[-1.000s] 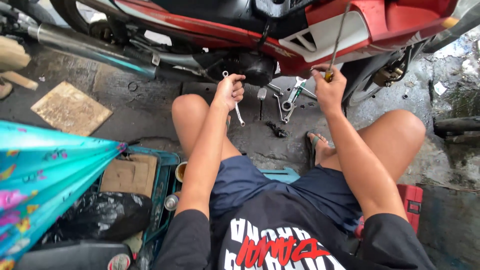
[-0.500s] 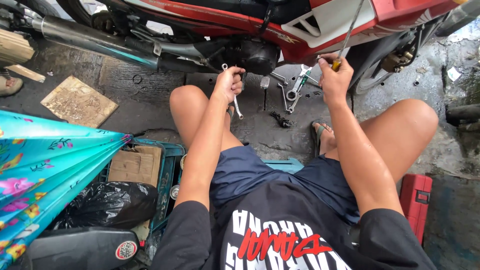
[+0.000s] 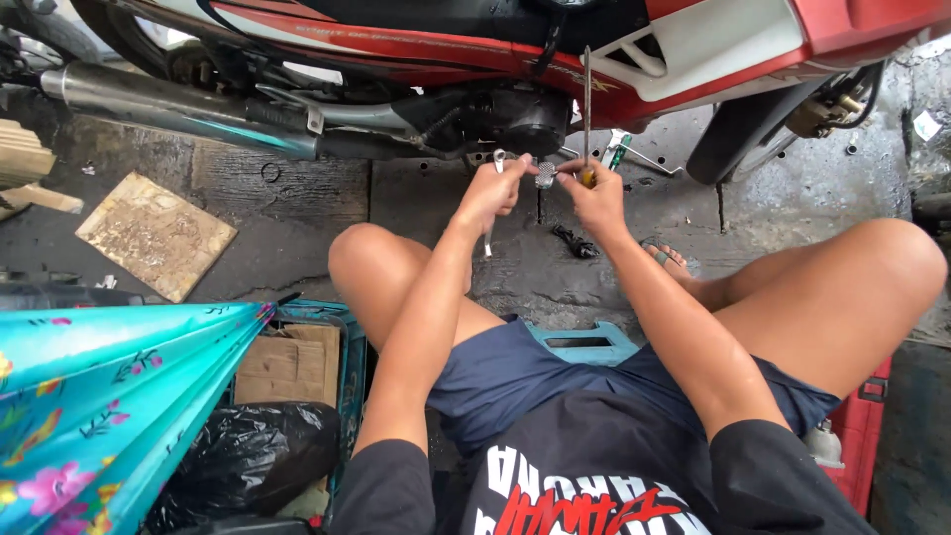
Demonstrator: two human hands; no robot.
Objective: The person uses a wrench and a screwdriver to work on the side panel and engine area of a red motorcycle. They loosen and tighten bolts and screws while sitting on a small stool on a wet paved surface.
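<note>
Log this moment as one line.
left hand: holds wrench | right hand: holds screwdriver, shaft up | both touch small metal part | beside motorcycle

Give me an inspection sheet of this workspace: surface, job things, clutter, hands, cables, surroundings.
Surface: wet, stained grey concrete floor.
Job's things: long-shafted screwdriver upright; slim metal wrench; small silvery ridged part between the hands.
Clutter: square brown tile; small black part.
Grippers: left hand grips the wrench; right hand grips the screwdriver.
Cables: black hose on the red motorbike.
Surroundings: teal flowered umbrella, black plastic bag.
</note>
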